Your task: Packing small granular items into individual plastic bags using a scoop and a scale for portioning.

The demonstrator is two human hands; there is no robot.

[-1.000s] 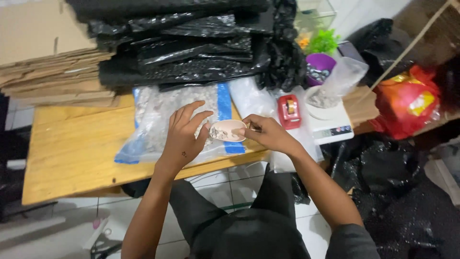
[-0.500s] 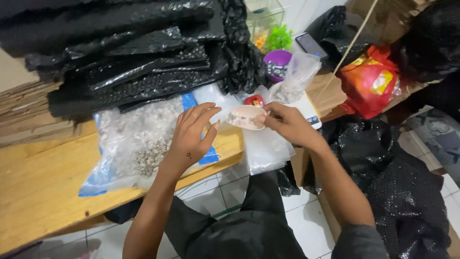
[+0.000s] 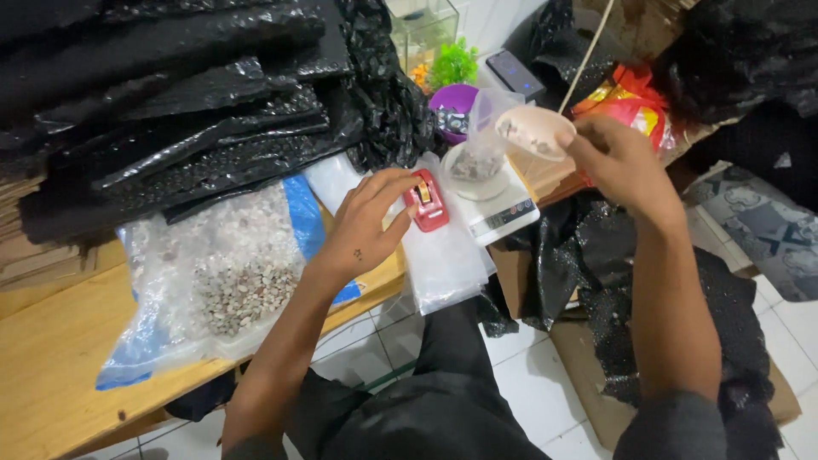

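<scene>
While the right hand is raised over the scale end of the bench, a small pale bowl is gripped by its rim between thumb and fingers and tilted slightly toward a small clear bag. A scatter of small pebble-like pieces is seen in the bowl. The small clear bag stands open on the pan of a white digital scale and already holds a shallow layer of the same pieces at its bottom; most of the bag is unfilled. The bowl's lip is near the bag's mouth, just above and to its right; contact cannot be told.

The left hand is held open, fingers loosely spread, nothing gripped. Its fingertips are at or just beside a red tape dispenser; whether they touch it cannot be told.

Judged progress: early to middle of one fill. Some pieces are in the bag, a further portion is in the bowl and not yet tipped in, and the bag is unsealed.

The stock, a large clear bag with blue edges, lies flat on the wooden table, well filled. Stacked black plastic sheets lie behind it. A purple bowl stands behind the scale.
</scene>
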